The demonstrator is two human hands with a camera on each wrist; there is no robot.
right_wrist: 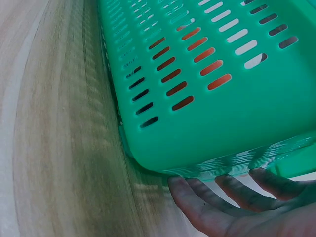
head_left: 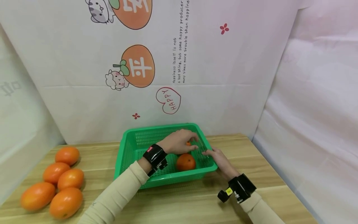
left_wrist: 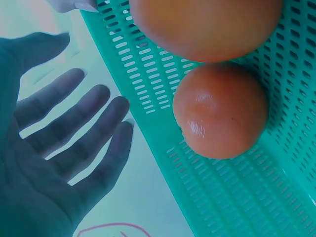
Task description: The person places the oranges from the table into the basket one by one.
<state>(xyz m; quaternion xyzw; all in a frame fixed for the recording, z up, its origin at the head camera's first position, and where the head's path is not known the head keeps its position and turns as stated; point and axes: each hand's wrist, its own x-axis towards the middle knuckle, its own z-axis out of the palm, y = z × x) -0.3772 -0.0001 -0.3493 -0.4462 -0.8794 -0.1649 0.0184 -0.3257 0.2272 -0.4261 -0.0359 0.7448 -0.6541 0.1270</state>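
Note:
A green plastic basket (head_left: 165, 178) with slotted walls stands on the table. Inside it, one orange (head_left: 185, 162) lies near the front right, and a second orange (head_left: 188, 144) is mostly hidden behind my left hand (head_left: 179, 141). That hand reaches over the basket with fingers loosely bent and spread, holding nothing. In the left wrist view, both fruits, the smaller orange (left_wrist: 219, 111) among them, sit apart from its fingertips. My right hand (head_left: 221, 160) holds the basket's right side, thumb over the rim. Its fingers (right_wrist: 247, 195) touch the outer wall in the right wrist view.
Several glossy oranges (head_left: 67, 179) lie grouped on the wooden table (head_left: 179, 207) at the left. A white printed cloth (head_left: 223, 77) hangs behind the table, and white sheeting (head_left: 313, 124) encloses the right side.

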